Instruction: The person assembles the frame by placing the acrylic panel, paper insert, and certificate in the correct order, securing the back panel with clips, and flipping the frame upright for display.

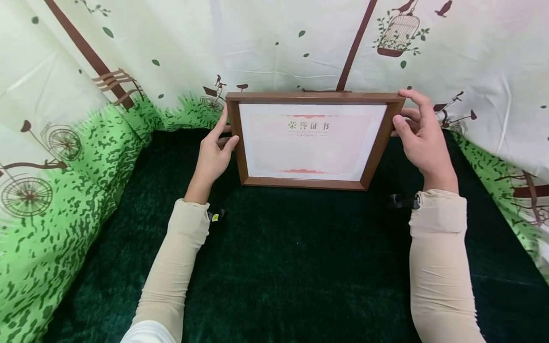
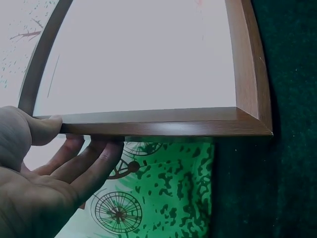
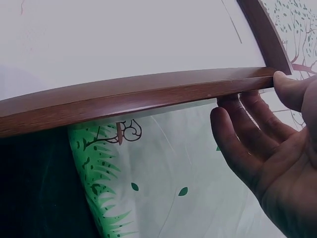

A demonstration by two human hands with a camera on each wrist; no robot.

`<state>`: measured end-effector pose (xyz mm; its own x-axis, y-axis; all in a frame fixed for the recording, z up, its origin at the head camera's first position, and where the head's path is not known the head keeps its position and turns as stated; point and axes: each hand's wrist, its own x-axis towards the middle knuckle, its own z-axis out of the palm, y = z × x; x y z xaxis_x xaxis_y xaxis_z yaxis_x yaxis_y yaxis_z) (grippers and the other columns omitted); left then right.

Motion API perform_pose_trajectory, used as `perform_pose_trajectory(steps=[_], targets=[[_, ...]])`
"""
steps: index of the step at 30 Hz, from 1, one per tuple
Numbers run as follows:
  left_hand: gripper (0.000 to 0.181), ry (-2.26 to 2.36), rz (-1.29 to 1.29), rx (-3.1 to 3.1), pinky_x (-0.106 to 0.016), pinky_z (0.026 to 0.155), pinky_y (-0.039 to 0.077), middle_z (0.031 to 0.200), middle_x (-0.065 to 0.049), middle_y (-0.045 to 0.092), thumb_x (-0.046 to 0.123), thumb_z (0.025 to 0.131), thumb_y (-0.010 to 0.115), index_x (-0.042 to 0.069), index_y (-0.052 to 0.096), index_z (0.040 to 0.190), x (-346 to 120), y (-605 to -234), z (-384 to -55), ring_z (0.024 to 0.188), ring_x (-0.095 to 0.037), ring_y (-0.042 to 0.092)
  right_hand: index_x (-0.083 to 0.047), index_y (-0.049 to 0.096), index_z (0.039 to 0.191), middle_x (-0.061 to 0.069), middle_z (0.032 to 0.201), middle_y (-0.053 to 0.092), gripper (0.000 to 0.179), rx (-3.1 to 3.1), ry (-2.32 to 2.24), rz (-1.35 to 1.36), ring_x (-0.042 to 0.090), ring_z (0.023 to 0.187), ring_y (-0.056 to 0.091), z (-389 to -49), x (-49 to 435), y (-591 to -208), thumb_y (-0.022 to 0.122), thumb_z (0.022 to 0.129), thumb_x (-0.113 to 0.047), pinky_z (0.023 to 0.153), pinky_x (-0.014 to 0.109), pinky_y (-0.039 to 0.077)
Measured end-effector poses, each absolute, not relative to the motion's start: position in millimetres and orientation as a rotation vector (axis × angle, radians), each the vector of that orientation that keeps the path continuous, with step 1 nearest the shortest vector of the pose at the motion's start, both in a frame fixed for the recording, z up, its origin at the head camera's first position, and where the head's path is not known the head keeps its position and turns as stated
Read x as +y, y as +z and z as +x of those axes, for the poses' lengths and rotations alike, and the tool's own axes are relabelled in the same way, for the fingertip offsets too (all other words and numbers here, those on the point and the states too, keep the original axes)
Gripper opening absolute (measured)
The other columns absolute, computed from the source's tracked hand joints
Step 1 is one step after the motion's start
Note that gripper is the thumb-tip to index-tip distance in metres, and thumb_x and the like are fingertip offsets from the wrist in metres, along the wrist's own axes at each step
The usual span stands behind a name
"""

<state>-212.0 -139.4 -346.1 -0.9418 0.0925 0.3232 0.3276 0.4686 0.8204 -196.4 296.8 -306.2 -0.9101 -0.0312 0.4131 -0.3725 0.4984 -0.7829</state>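
A brown wooden picture frame [image 1: 306, 184] with a certificate [image 1: 306, 147] behind its white mat stands upright, tilted slightly back, toward the far side of the dark green cloth. My left hand [image 1: 216, 151] grips its left side, thumb on the front edge and fingers behind. On the opposite side my right hand [image 1: 426, 138] holds the upper right part, one finger reaching up to the top corner. In the left wrist view the left thumb [image 2: 45, 130] presses the frame's edge. The right wrist view shows the right fingers [image 3: 242, 129] behind the frame; the frame's back is hidden.
Dark green velvety cloth [image 1: 296, 267] covers the surface below. A pale curtain [image 1: 266, 47] printed with leaves, bicycles and a birdcage hangs behind and along both sides. Black wrist devices [image 1: 403, 202] sit near both cuffs.
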Motion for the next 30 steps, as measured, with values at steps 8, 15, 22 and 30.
perform_pose_trajectory(steps=[8, 15, 22, 30], targets=[[0.071, -1.449, -0.361, -2.471, -0.045, 0.101, 0.052, 0.145, -0.017, 0.049, 0.016, 0.101, 0.056, 0.041, 0.02, 0.156, -138, -345, -212, 0.124, -0.033, 0.061, -0.037, 0.033, 0.152, 0.001, 0.133, 0.051, 0.053, -2.434, 1.374, 0.287, 0.004, 0.096, 0.06, -199, 298, -305, 0.05, 0.104, -0.024, 0.078, 0.013, 0.05], [0.07, -1.466, -0.371, -2.468, -0.046, 0.101, 0.052, 0.149, -0.016, 0.046, 0.017, 0.101, 0.056, 0.039, 0.021, 0.157, -138, -344, -212, 0.126, -0.034, 0.059, -0.04, 0.029, 0.153, 0.005, 0.133, 0.051, 0.054, -2.457, 1.37, 0.276, 0.004, 0.097, 0.059, -196, 298, -305, 0.048, 0.104, -0.027, 0.079, 0.014, 0.049], [0.07, -1.47, -0.364, -2.482, -0.046, 0.103, 0.05, 0.149, -0.017, 0.046, 0.018, 0.101, 0.056, 0.041, 0.02, 0.157, -140, -347, -213, 0.127, -0.033, 0.058, -0.042, 0.013, 0.157, 0.015, 0.142, 0.045, 0.061, -2.68, 1.385, 0.265, 0.02, 0.115, 0.053, -192, 293, -309, 0.045, 0.105, -0.038, 0.095, 0.034, 0.045], [0.071, -1.471, -0.349, -2.494, -0.047, 0.103, 0.05, 0.149, -0.017, 0.047, 0.017, 0.101, 0.056, 0.042, 0.019, 0.156, -138, -348, -212, 0.127, -0.033, 0.058, -0.005, 0.021, 0.158, 0.031, 0.159, 0.023, 0.086, -3.285, 0.724, 0.335, 0.05, 0.144, 0.025, -189, 306, -331, 0.039, 0.099, -0.064, 0.114, 0.069, 0.021]])
